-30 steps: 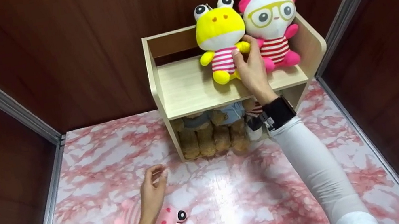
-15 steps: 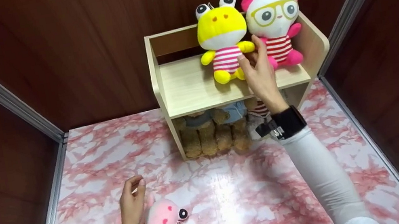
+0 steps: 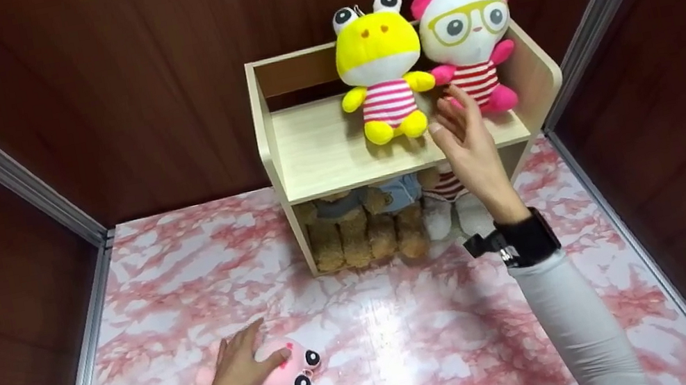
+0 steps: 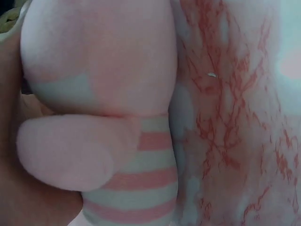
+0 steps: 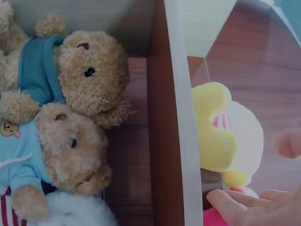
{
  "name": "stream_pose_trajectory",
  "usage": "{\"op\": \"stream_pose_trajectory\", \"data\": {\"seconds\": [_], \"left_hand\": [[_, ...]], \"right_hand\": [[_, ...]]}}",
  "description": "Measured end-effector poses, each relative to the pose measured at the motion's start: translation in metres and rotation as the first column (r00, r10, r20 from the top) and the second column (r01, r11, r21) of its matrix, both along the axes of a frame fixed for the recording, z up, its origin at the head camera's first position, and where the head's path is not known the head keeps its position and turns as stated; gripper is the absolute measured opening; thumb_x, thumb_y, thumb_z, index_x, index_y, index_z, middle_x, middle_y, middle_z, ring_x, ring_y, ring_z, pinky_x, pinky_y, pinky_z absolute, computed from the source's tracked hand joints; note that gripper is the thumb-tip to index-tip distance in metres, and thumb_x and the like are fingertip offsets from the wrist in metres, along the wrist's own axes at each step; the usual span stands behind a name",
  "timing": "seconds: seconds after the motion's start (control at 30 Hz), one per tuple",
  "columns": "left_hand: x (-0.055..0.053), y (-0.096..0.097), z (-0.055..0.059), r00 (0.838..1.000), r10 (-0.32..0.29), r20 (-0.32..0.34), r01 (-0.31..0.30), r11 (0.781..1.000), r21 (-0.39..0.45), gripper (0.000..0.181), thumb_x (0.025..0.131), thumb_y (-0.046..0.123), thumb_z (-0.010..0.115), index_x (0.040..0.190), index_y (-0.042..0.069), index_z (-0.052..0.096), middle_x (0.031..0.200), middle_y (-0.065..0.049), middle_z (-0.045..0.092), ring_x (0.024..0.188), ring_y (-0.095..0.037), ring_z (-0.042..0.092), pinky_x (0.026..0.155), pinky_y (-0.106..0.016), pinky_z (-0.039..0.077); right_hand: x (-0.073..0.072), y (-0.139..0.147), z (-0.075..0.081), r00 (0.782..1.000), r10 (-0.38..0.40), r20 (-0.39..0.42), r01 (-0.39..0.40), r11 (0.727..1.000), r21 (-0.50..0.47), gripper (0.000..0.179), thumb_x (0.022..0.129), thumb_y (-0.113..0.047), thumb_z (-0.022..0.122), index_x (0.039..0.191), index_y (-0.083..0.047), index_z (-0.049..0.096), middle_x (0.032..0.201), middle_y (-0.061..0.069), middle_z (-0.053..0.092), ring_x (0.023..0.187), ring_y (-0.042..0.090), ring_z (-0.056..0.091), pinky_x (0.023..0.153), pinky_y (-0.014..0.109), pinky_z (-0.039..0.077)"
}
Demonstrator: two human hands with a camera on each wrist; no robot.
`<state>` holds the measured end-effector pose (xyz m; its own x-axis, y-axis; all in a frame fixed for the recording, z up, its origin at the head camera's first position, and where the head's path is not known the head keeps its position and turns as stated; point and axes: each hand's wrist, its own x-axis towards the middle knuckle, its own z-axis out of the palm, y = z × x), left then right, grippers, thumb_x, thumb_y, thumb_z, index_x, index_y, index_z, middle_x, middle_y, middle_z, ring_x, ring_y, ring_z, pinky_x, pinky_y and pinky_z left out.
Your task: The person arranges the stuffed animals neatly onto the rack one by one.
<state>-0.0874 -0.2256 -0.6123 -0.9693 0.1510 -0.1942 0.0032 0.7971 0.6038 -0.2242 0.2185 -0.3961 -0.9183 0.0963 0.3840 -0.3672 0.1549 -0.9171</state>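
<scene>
A pink frog plush (image 3: 278,384) lies on the marbled floor, partly covered by my left hand (image 3: 237,370). The thumb of that hand rests against its head, and the fingers are spread over its body. Close up in the left wrist view are the plush's pink head (image 4: 108,52) and striped body (image 4: 146,183). My right hand (image 3: 472,145) hovers at the top shelf's front edge, fingers loosely extended, holding nothing. A yellow frog plush (image 3: 378,49) sits just left of it. Behind its fingertips sits a panda plush (image 3: 467,33) with yellow glasses.
The light wooden shelf unit (image 3: 318,169) stands against the back wall. Its lower compartment holds teddy bears (image 5: 94,70) and a white plush in red stripes (image 3: 448,209). Dark wooden panels (image 3: 156,91) enclose the floor on the left, back and right.
My right hand has let go of the yellow frog plush and drawn back toward the shelf's front edge. My left hand has come down onto the pink frog plush, its fingers spreading.
</scene>
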Motion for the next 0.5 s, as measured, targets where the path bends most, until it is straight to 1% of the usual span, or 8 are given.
{"op": "stream_pose_trajectory", "data": {"seconds": [0.1, 0.17, 0.23, 0.3, 0.33, 0.4, 0.43, 0.5], "left_hand": [[-0.001, 0.003, 0.000, 1.000, -0.011, 0.010, 0.011, 0.999, -0.032, 0.102, 0.085, 0.070, 0.070, 0.158, 0.006, 0.039, 0.152, -0.027, 0.048, 0.146, -0.045, 0.037, 0.125, -0.059, 0.006], [-0.002, 0.005, -0.002, 1.000, -0.010, 0.004, 0.010, 0.998, -0.062, 0.104, 0.084, 0.074, 0.068, 0.158, 0.006, 0.039, 0.143, -0.027, 0.054, 0.142, -0.046, 0.041, 0.125, -0.058, 0.009], [-0.003, 0.007, -0.004, 1.000, 0.006, 0.007, -0.005, 0.996, -0.088, 0.107, 0.083, 0.079, 0.065, 0.158, 0.008, 0.040, 0.134, -0.025, 0.058, 0.134, -0.047, 0.047, 0.122, -0.058, 0.021], [-0.003, 0.009, -0.006, 0.999, 0.035, 0.041, -0.031, 0.995, -0.097, 0.108, 0.083, 0.082, 0.060, 0.158, 0.008, 0.039, 0.135, -0.026, 0.055, 0.129, -0.050, 0.050, 0.117, -0.060, 0.030], [-0.004, 0.009, -0.007, 0.997, 0.051, 0.058, -0.045, 0.994, -0.098, 0.106, 0.084, 0.083, 0.057, 0.157, 0.008, 0.041, 0.134, -0.025, 0.055, 0.124, -0.050, 0.053, 0.113, -0.061, 0.034], [-0.005, 0.010, -0.008, 0.993, 0.082, 0.087, -0.074, 0.993, -0.088, 0.094, 0.089, 0.081, 0.053, 0.149, 0.008, 0.051, 0.133, -0.023, 0.054, 0.113, -0.048, 0.059, 0.103, -0.060, 0.042], [-0.005, 0.009, -0.007, 0.991, 0.091, 0.094, -0.084, 0.993, -0.079, 0.086, 0.093, 0.078, 0.051, 0.142, 0.007, 0.057, 0.132, -0.023, 0.054, 0.107, -0.047, 0.061, 0.101, -0.060, 0.044], [-0.007, 0.009, -0.007, 0.991, 0.101, 0.084, -0.096, 0.993, -0.067, 0.068, 0.098, 0.071, 0.051, 0.121, 0.009, 0.066, 0.118, -0.016, 0.055, 0.092, -0.038, 0.063, 0.089, -0.054, 0.049]], "right_hand": [[0.008, 0.005, -0.005, 0.999, 0.003, -0.039, -0.005, 0.999, -0.053, 0.060, 0.102, 0.000, 0.057, 0.156, 0.006, 0.031, 0.153, 0.032, 0.043, 0.141, 0.044, 0.044, 0.118, 0.041, 0.038], [0.016, 0.007, -0.010, 0.998, 0.002, -0.068, -0.008, 0.996, -0.093, 0.057, 0.102, 0.001, 0.057, 0.154, 0.007, 0.034, 0.150, 0.031, 0.045, 0.138, 0.048, 0.045, 0.117, 0.041, 0.040], [0.025, 0.009, -0.016, 0.994, -0.004, -0.108, -0.010, 0.991, -0.135, 0.053, 0.103, 0.001, 0.056, 0.151, 0.009, 0.037, 0.147, 0.031, 0.048, 0.135, 0.049, 0.047, 0.115, 0.041, 0.042], [0.034, 0.010, -0.024, 0.990, -0.019, -0.137, -0.004, 0.986, -0.164, 0.049, 0.103, 0.001, 0.056, 0.149, 0.010, 0.040, 0.144, 0.030, 0.051, 0.131, 0.048, 0.050, 0.113, 0.040, 0.044], [0.039, 0.010, -0.027, 0.989, -0.029, -0.147, 0.003, 0.985, -0.175, 0.047, 0.103, 0.001, 0.056, 0.148, 0.009, 0.042, 0.142, 0.029, 0.052, 0.129, 0.046, 0.053, 0.112, 0.040, 0.044], [0.047, 0.010, -0.034, 0.987, -0.048, -0.155, 0.018, 0.982, -0.189, 0.045, 0.103, 0.002, 0.055, 0.145, 0.010, 0.043, 0.140, 0.028, 0.054, 0.125, 0.041, 0.057, 0.111, 0.039, 0.045], [0.051, 0.010, -0.037, 0.987, -0.052, -0.152, 0.021, 0.980, -0.197, 0.043, 0.103, 0.003, 0.055, 0.145, 0.010, 0.044, 0.139, 0.028, 0.055, 0.123, 0.037, 0.059, 0.111, 0.037, 0.045], [0.057, 0.011, -0.042, 0.988, -0.057, -0.146, 0.026, 0.977, -0.210, 0.041, 0.103, 0.003, 0.054, 0.143, 0.009, 0.046, 0.136, 0.028, 0.057, 0.121, 0.033, 0.062, 0.109, 0.035, 0.047]]}}
